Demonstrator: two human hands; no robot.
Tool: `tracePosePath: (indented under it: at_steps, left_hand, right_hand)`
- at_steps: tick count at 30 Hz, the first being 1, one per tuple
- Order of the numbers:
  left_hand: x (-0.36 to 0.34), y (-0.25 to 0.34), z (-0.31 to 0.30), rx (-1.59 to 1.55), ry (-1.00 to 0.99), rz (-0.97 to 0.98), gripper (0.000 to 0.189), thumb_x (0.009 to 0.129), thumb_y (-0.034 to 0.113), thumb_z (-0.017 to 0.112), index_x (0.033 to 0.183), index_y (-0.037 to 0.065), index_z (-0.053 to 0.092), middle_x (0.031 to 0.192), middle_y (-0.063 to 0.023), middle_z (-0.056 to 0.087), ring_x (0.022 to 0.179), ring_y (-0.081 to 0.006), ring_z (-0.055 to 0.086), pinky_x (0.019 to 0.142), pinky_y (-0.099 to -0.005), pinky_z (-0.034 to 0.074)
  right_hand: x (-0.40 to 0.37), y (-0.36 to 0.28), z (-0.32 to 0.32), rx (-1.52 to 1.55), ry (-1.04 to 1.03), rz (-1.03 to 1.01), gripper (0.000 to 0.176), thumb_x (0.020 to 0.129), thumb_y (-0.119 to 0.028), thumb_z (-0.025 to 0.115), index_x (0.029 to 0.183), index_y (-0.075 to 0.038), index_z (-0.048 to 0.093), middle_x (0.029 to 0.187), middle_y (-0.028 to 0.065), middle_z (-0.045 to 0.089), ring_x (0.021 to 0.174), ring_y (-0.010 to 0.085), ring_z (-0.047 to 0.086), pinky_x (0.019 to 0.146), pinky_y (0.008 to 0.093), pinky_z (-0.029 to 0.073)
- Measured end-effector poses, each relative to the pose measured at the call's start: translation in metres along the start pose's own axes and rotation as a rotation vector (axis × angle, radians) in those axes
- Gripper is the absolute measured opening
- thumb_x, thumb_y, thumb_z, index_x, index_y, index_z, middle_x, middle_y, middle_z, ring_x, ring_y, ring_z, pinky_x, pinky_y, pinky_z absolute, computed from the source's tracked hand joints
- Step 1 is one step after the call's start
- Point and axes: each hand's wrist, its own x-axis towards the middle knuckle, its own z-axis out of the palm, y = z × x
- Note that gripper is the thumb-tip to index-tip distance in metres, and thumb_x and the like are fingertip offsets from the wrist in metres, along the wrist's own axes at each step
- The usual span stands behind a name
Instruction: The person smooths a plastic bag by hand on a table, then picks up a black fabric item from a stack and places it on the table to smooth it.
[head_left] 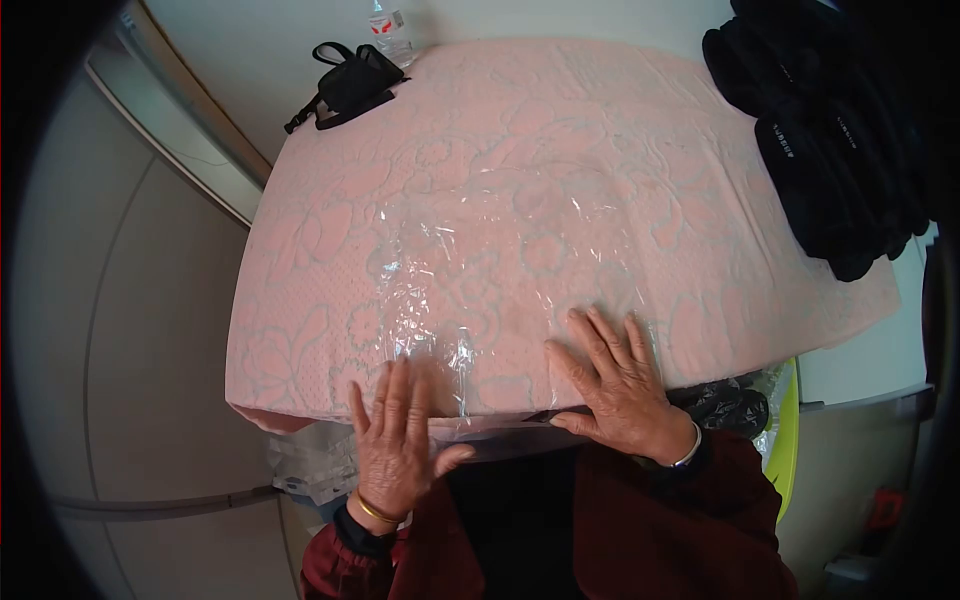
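Note:
A clear plastic bag [500,270] lies flat on the pink patterned cloth [310,230], its surface creased and shiny. My left hand [395,440] is at the bag's near left corner, by the cloth's front edge, fingers stretched out and slightly blurred. On the bag's near right part rests my right hand [620,390], palm down with its fingers spread. Neither hand grips anything that I can see. The bag's near edge hangs over the front edge of the cloth.
A black strapped pouch [355,85] and a plastic bottle [390,35] are at the far left. Black padded items [830,150] are piled at the far right. Below the right edge is a yellow-green tub [788,440], with black things and clear plastic beside it.

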Motion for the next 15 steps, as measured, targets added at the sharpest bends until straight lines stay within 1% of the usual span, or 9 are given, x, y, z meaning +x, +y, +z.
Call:
tracePosePath:
  at_steps: [2, 3, 4, 5, 7, 9, 11, 12, 15]
  left_hand:
    - [0.026, 0.031, -0.012, -0.166, 0.046, 0.131, 0.095, 0.089, 0.069, 0.052, 0.148, -0.005, 0.039, 0.156, -0.0232, 0.036, 0.146, -0.0385, 0.033, 0.119, -0.058, 0.017]
    - [0.04, 0.049, -0.008, -0.164, 0.044, 0.122, 0.095, 0.089, 0.069, 0.052, 0.148, -0.005, 0.039, 0.156, -0.0232, 0.036, 0.146, -0.0385, 0.033, 0.119, -0.058, 0.017]
    - [0.053, 0.068, -0.002, -0.257, -0.002, 0.239, 0.097, 0.088, 0.069, 0.051, 0.149, -0.005, 0.036, 0.157, -0.0238, 0.033, 0.147, -0.0387, 0.031, 0.12, -0.0564, 0.016]
    - [0.063, 0.076, 0.002, -0.35, -0.044, 0.358, 0.099, 0.088, 0.069, 0.051, 0.151, -0.005, 0.033, 0.159, -0.0243, 0.03, 0.148, -0.0389, 0.03, 0.121, -0.0549, 0.015]
    - [0.072, 0.072, 0.01, -0.352, -0.034, 0.331, 0.097, 0.089, 0.067, 0.052, 0.151, -0.005, 0.034, 0.159, -0.0243, 0.031, 0.148, -0.0384, 0.03, 0.12, -0.0544, 0.016]
    - [0.079, 0.062, 0.017, -0.35, -0.038, 0.282, 0.092, 0.091, 0.063, 0.054, 0.149, -0.006, 0.036, 0.158, -0.0241, 0.031, 0.148, -0.0375, 0.03, 0.12, -0.0534, 0.019]
    - [0.074, 0.029, 0.015, -0.313, -0.055, 0.245, 0.092, 0.091, 0.063, 0.053, 0.149, -0.007, 0.035, 0.158, -0.0245, 0.032, 0.148, -0.0376, 0.03, 0.12, -0.0537, 0.02]
    - [0.071, 0.01, 0.013, -0.266, -0.052, 0.206, 0.093, 0.092, 0.063, 0.052, 0.149, -0.007, 0.035, 0.157, -0.0249, 0.032, 0.148, -0.0377, 0.03, 0.12, -0.0541, 0.02]
    - [0.066, -0.029, 0.009, -0.197, -0.045, 0.145, 0.093, 0.093, 0.065, 0.048, 0.15, -0.007, 0.034, 0.157, -0.0245, 0.033, 0.147, -0.0381, 0.031, 0.119, -0.0545, 0.021]
  right_hand:
    - [0.001, 0.0, -0.001, -0.02, -0.013, 0.009, 0.083, 0.081, -0.054, 0.071, 0.144, -0.004, 0.048, 0.158, 0.0214, 0.032, 0.149, 0.0381, 0.025, 0.117, 0.064, 0.015]
    - [0.001, 0.001, -0.001, -0.037, -0.016, 0.015, 0.084, 0.08, -0.055, 0.071, 0.144, -0.005, 0.048, 0.158, 0.0207, 0.032, 0.149, 0.0376, 0.025, 0.117, 0.0652, 0.015]
    - [0.0, 0.002, 0.001, -0.035, -0.019, 0.01, 0.084, 0.08, -0.055, 0.071, 0.144, -0.005, 0.048, 0.158, 0.0207, 0.032, 0.149, 0.0376, 0.025, 0.117, 0.0652, 0.015]
    - [-0.003, 0.003, 0.004, -0.066, -0.028, 0.0, 0.084, 0.083, -0.057, 0.067, 0.145, -0.004, 0.047, 0.158, 0.0216, 0.031, 0.15, 0.038, 0.024, 0.118, 0.0633, 0.013]
    - [-0.003, 0.007, 0.003, -0.134, -0.05, -0.017, 0.084, 0.088, -0.06, 0.058, 0.147, -0.001, 0.043, 0.159, 0.0233, 0.029, 0.15, 0.0389, 0.023, 0.12, 0.0596, 0.011]
    - [-0.006, 0.016, -0.005, -0.099, -0.077, -0.01, 0.085, 0.089, -0.061, 0.057, 0.147, 0.0, 0.043, 0.159, 0.0235, 0.028, 0.15, 0.0389, 0.023, 0.12, 0.0584, 0.011]
    - [-0.008, 0.018, -0.016, -0.012, -0.136, 0.003, 0.087, 0.09, -0.063, 0.053, 0.147, 0.001, 0.042, 0.159, 0.0239, 0.028, 0.151, 0.0387, 0.022, 0.121, 0.0559, 0.011]
    - [-0.01, 0.024, -0.016, -0.002, -0.144, 0.003, 0.087, 0.09, -0.063, 0.053, 0.147, 0.001, 0.042, 0.159, 0.0239, 0.028, 0.151, 0.0387, 0.022, 0.121, 0.0559, 0.011]
    - [-0.016, 0.043, -0.021, -0.02, -0.16, 0.053, 0.091, 0.092, -0.064, 0.049, 0.15, 0.004, 0.036, 0.16, 0.0245, 0.026, 0.151, 0.0386, 0.021, 0.122, 0.0529, 0.011]
